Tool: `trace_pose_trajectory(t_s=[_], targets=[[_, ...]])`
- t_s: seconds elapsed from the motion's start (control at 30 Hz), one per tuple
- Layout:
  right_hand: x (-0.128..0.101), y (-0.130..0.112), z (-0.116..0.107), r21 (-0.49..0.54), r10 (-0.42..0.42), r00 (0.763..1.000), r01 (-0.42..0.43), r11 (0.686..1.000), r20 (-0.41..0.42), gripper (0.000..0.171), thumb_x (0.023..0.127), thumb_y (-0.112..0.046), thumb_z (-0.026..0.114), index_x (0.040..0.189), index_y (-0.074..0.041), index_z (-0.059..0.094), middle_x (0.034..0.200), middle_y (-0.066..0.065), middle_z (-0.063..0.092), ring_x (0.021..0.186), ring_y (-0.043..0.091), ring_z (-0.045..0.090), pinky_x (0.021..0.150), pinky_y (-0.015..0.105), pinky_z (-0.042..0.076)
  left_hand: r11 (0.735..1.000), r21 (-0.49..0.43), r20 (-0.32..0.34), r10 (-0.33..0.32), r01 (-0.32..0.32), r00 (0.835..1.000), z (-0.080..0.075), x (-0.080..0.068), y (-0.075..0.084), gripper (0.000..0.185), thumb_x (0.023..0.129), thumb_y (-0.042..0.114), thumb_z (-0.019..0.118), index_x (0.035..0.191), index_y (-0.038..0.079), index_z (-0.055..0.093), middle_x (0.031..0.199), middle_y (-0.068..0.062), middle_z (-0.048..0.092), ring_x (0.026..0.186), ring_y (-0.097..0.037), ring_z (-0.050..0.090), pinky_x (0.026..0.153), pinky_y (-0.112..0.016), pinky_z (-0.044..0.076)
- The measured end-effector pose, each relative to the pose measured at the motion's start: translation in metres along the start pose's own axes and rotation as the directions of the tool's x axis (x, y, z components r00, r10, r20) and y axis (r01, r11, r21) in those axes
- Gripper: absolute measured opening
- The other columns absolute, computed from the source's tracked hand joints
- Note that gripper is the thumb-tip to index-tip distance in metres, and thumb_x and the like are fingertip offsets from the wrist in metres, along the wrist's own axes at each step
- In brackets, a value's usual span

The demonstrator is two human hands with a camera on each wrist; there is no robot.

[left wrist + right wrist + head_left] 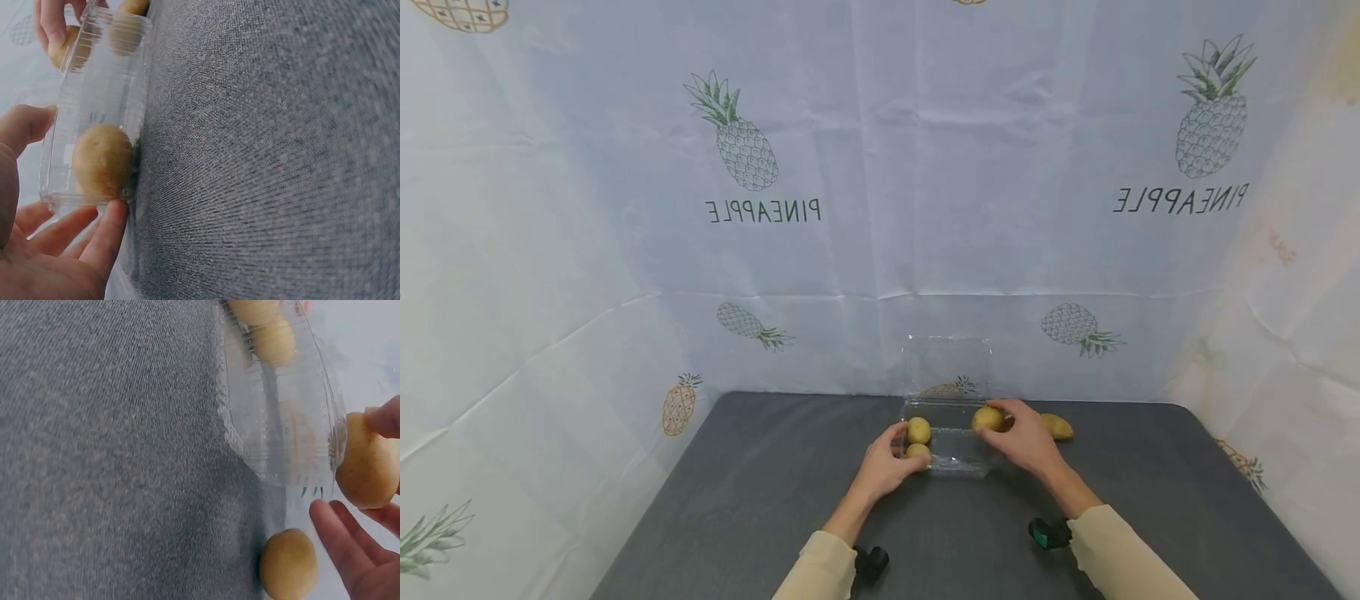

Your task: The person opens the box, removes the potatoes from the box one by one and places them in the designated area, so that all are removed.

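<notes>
A clear plastic clamshell box (958, 462) stands at the table's far edge with its lid up. Two yellow potatoes (918, 430) lie in its left end; the left wrist view shows one (102, 159) through the wall. My left hand (901, 448) holds that left end, thumb on the far side and fingers (100, 234) at the near corner. Over the box's right end, my right hand (1002, 422) pinches another potato (987, 418), also seen from the right wrist (365, 464). A loose potato (1057, 427) lies on the table just right of the box.
The dark grey table (760, 500) is backed closely by a pineapple-print cloth wall (880, 208), with cloth on both sides too. The box's raised lid (947, 367) leans near the back wall. The loose potato (289, 565) lies beside the box's corner.
</notes>
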State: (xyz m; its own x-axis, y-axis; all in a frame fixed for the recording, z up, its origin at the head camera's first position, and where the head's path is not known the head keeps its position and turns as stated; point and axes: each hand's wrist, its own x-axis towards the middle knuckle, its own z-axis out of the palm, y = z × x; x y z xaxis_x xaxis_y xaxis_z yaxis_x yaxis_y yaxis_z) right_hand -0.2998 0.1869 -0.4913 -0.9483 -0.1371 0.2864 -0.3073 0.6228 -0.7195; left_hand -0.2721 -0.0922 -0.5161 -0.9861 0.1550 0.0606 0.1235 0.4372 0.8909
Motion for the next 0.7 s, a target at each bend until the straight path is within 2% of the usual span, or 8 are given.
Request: trace_pose_trajectory(t_s=[0.23, 0.7], targets=[[-0.005, 0.004, -0.011, 0.073, 0.018, 1.000, -0.019, 0.997, 0.008, 0.055, 0.090, -0.023, 0.080, 0.135, 0.003, 0.061, 0.128, 0.022, 0.057, 0.102, 0.035, 0.065, 0.078, 0.043, 0.058, 1.000, -0.009, 0.007, -0.003, 0.003, 1.000, 0.001, 0.000, 0.001, 0.076, 0.088, 0.037, 0.077, 0.151, 0.007, 0.047, 0.140, -0.017, 0.055, 0.117, -0.036, 0.061, 0.089, -0.051, 0.054], [-0.015, 0.016, -0.036, 0.030, 0.032, 0.999, -0.032, 0.999, -0.009, 0.051, 0.088, -0.023, 0.081, 0.133, -0.003, 0.064, 0.124, 0.018, 0.060, 0.099, 0.032, 0.065, 0.075, 0.038, 0.056, 0.999, -0.028, 0.020, 0.023, -0.022, 1.000, -0.001, -0.001, -0.002, 0.076, 0.089, 0.037, 0.076, 0.152, 0.007, 0.046, 0.141, -0.017, 0.054, 0.117, -0.036, 0.060, 0.087, -0.049, 0.055]])
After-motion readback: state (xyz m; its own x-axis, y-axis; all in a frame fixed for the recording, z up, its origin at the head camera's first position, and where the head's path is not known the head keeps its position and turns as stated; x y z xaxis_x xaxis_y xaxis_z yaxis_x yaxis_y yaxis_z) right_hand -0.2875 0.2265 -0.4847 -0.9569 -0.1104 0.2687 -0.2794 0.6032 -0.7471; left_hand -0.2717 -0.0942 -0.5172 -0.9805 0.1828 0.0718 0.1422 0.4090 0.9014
